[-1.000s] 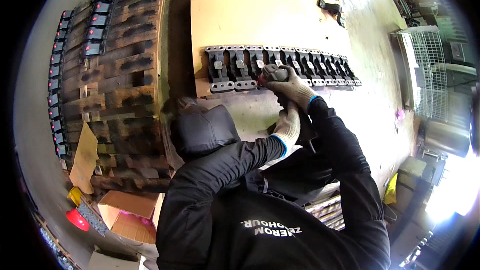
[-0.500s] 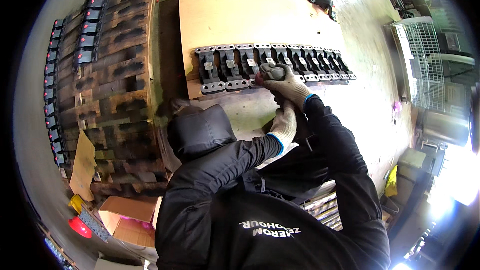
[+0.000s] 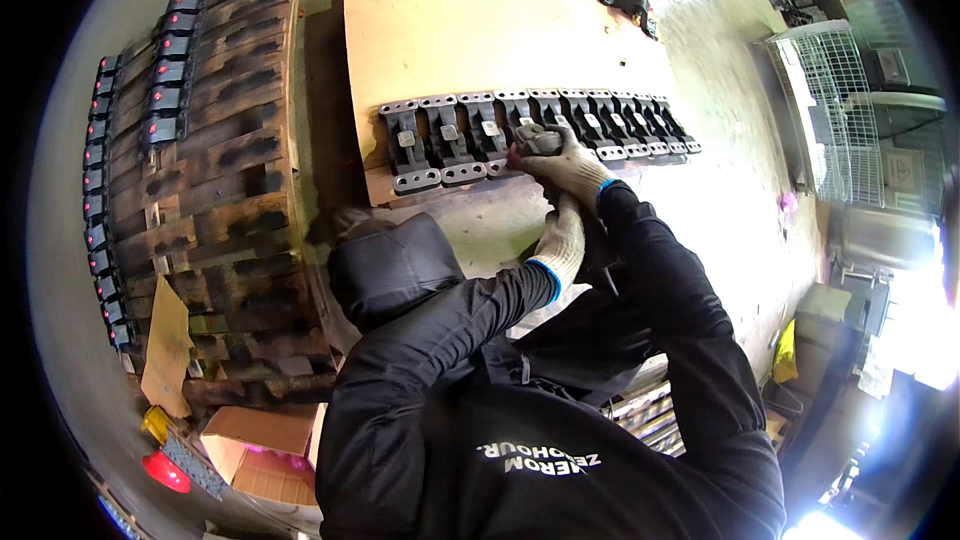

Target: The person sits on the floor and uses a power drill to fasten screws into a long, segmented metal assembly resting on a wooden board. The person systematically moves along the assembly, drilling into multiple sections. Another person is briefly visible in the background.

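Right hand (image 3: 565, 162), gloved, closed around a small grey metal piece (image 3: 540, 138) at the row of dark metal brackets (image 3: 530, 130), about mid-row. Left hand (image 3: 562, 240), also gloved, just below the right wrist, fingers curled; hard to tell what, if anything, held there. Brackets lined side by side along the near edge of a pale plywood board (image 3: 480, 30). Scorched wooden pallet (image 3: 220, 200) to the left, a cardboard box (image 3: 265, 445) below it.
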{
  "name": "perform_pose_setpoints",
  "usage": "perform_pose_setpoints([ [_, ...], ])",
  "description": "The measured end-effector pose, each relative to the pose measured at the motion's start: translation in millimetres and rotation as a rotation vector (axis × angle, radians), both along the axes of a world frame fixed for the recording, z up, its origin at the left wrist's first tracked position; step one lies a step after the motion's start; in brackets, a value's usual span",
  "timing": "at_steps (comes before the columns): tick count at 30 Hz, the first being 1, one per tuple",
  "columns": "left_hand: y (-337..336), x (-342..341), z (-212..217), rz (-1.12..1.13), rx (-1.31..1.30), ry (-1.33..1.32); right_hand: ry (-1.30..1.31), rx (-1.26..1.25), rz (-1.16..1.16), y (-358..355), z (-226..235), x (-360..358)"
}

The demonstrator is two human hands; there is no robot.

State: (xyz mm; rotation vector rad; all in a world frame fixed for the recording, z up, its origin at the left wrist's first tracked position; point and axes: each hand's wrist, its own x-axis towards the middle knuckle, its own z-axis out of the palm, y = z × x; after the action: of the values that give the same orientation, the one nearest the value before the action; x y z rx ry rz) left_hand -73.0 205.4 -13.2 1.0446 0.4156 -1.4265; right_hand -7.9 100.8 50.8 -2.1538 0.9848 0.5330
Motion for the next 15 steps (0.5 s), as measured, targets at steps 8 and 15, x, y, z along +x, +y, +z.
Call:
perform_pose_setpoints([
  [8, 13.6, -3.7, 12.6, -0.033, 0.117, -0.032, 0.011, 0.227, -0.127, 20.0, 18.9, 1.0],
  [15, 13.6, -6.8, -1.0, 0.027, 0.096, -0.009, -0.105, 0.271, -0.078, 17.3, -9.3, -4.7],
])
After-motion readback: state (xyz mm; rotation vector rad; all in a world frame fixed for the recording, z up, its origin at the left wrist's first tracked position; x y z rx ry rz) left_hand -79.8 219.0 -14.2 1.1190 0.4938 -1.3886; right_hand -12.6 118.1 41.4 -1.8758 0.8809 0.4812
